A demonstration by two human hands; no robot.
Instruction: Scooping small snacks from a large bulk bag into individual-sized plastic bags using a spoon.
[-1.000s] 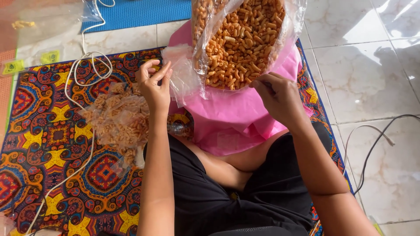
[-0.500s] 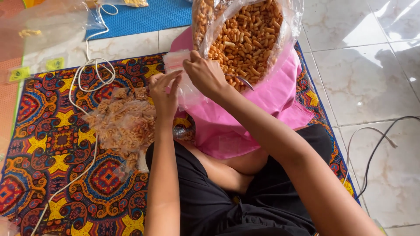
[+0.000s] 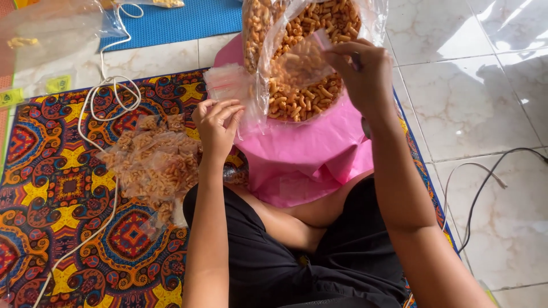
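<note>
Two hands work: right hand (image 3: 365, 71) pinches a small clear bag (image 3: 305, 60) above the big snack bag (image 3: 297, 91); left hand (image 3: 217, 126), fingers loosely curled, touches empty bags (image 3: 228, 85)

Both arms are bare, no sleeves showing. Black shorts (image 3: 268, 256) cover the thighs; the knee is bare. Both hands are without gloves.

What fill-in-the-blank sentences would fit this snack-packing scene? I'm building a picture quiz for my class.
1. The right hand holds a small clear bag over a big bag of ____ snacks.
2. The left hand touches a stack of empty ____ bags.
3. The filled packets lie on a patterned ____.
4. The white cord lies to the person's ____.

Answers: orange; clear; mat; left
</note>
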